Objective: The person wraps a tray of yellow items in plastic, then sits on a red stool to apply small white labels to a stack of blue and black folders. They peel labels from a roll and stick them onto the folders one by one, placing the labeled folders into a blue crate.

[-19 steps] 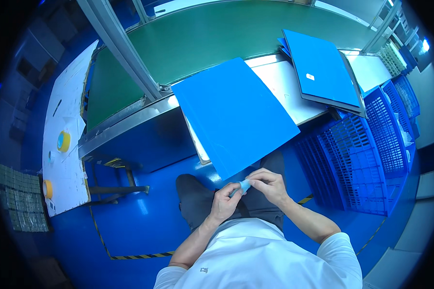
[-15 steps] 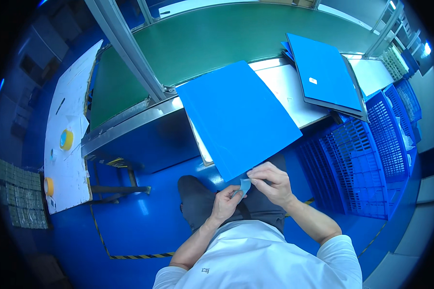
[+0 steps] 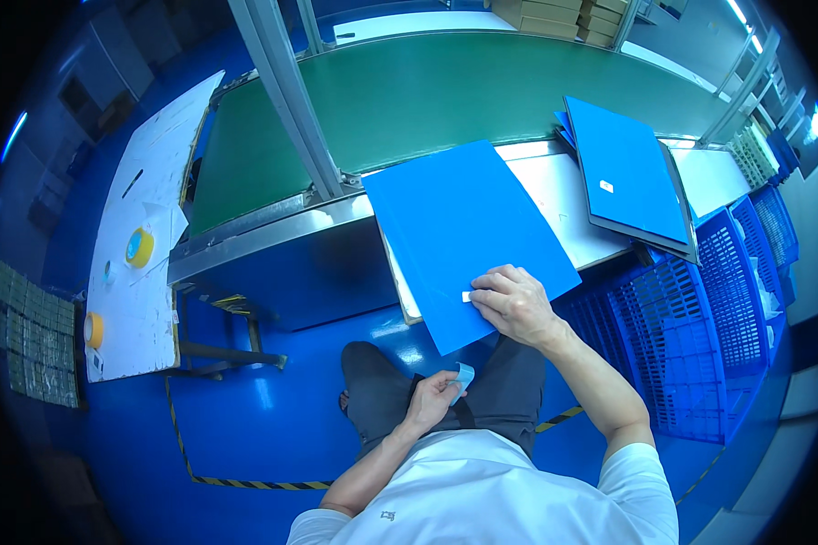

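Observation:
A large blue sheet (image 3: 463, 227) lies flat on the white bench in front of me, its near corner jutting past the edge. My right hand (image 3: 518, 307) rests on the sheet's near right part, fingers closed together at a small white sticker (image 3: 466, 297). Part of the sticker is hidden under the fingertips. Low over my lap, my left hand (image 3: 430, 401) pinches a curled pale blue strip (image 3: 463, 377) that looks like label backing. To the right, a stack of blue boards (image 3: 627, 173) carries a similar small white sticker (image 3: 606, 187) on its top board.
A green conveyor belt (image 3: 463, 100) runs beyond the bench, with a metal post (image 3: 291, 100) at its near edge. Blue plastic crates (image 3: 668, 318) stand at right. On a white table (image 3: 141, 272) at left are yellow tape rolls (image 3: 139, 247). Cartons (image 3: 554, 16) sit far back.
My right hand has moved away from the pale strip, up onto the blue sheet, where a white sticker now shows at its fingers. The left hand keeps the strip, slightly lower.

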Tool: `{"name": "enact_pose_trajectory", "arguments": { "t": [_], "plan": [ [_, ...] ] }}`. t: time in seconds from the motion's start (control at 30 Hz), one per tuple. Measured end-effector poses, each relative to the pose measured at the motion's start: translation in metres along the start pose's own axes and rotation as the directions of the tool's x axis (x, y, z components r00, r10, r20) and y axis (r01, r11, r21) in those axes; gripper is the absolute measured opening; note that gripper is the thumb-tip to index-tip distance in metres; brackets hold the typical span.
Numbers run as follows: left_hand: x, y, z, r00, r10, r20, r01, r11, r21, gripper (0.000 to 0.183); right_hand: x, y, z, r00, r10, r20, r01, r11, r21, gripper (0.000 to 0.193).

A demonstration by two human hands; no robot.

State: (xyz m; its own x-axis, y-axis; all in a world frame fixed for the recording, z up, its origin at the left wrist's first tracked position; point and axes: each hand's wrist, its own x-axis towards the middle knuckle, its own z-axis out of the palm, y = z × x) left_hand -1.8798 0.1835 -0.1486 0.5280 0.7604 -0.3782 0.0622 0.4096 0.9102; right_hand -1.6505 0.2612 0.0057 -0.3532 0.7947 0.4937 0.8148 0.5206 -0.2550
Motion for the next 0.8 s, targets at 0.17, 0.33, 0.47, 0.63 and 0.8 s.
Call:
{"name": "enact_pose_trajectory", "arguments": {
  "t": [0.17,0.33,0.47,0.63,0.8],
  "plan": [
    [0.005,-0.005,0.0,1.0,0.018,0.011,-0.018,1.0,0.008,0.026,-0.006,-0.001,-0.008,0.993,-0.002,0.114,-0.002,0.999,0.037,0.026],
    [0.005,0.007,0.003,1.0,-0.025,0.007,0.025,0.999,0.03,0.026,-0.02,-0.011,-0.021,0.971,0.002,0.239,-0.009,1.0,0.03,0.07],
    [0.005,-0.001,0.005,0.999,-0.005,0.031,0.005,1.0,0.003,0.025,-0.027,-0.014,-0.017,0.968,0.007,0.25,0.001,1.0,-0.03,0.071],
    [0.005,-0.008,0.004,0.999,-0.011,0.048,0.009,0.999,0.035,0.024,-0.027,-0.019,-0.025,0.984,-0.032,0.173,0.038,0.999,-0.033,0.06],
    [0.009,-0.022,-0.001,0.999,-0.027,0.04,0.026,1.0,0.017,0.024,0.008,-0.008,-0.098,0.927,-0.159,-0.34,0.129,0.986,-0.109,0.037]
  ]
}}
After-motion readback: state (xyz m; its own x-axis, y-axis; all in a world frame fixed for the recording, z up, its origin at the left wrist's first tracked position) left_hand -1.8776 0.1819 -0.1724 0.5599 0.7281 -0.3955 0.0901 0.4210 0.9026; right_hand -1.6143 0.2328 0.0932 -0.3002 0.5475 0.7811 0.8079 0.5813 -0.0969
